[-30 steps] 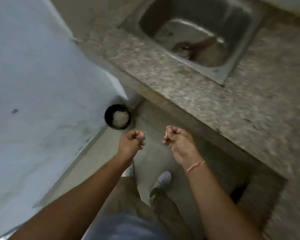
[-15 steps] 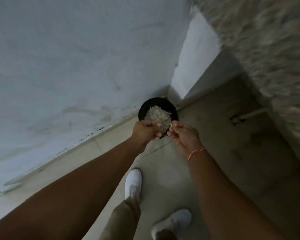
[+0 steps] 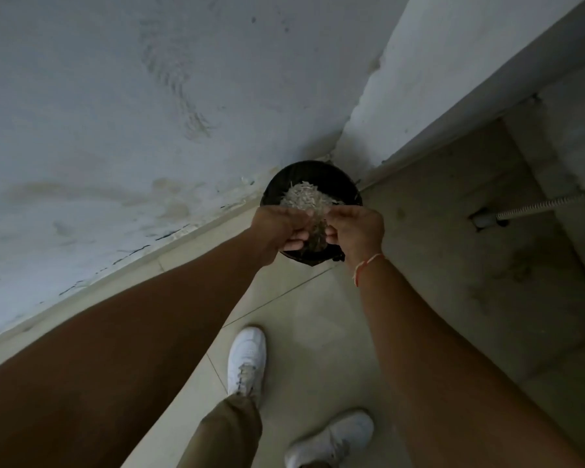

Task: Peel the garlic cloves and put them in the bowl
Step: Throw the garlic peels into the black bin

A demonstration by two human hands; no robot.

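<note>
A round black bin (image 3: 303,167) stands on the floor in the corner, heaped with dry garlic skins (image 3: 304,196). Both of my hands hover over its near half, close together and nearly touching. The fingers of my left hand (image 3: 277,228) are curled inward, and I see nothing in them. My right hand (image 3: 356,228), with a red thread at the wrist, has its fingers bunched as if pinching a garlic clove, but the clove is hidden. No bowl is in view.
A stained white wall (image 3: 115,113) runs along the left to the corner behind the bin. My two white shoes (image 3: 247,359) (image 3: 331,437) stand on the tiled floor. A ribbed metal hose (image 3: 547,202) crosses the recess at the right.
My view has swung from the counter and sink down to the bin in the corner. Both hands have moved from in front of me to directly over the bin.
</note>
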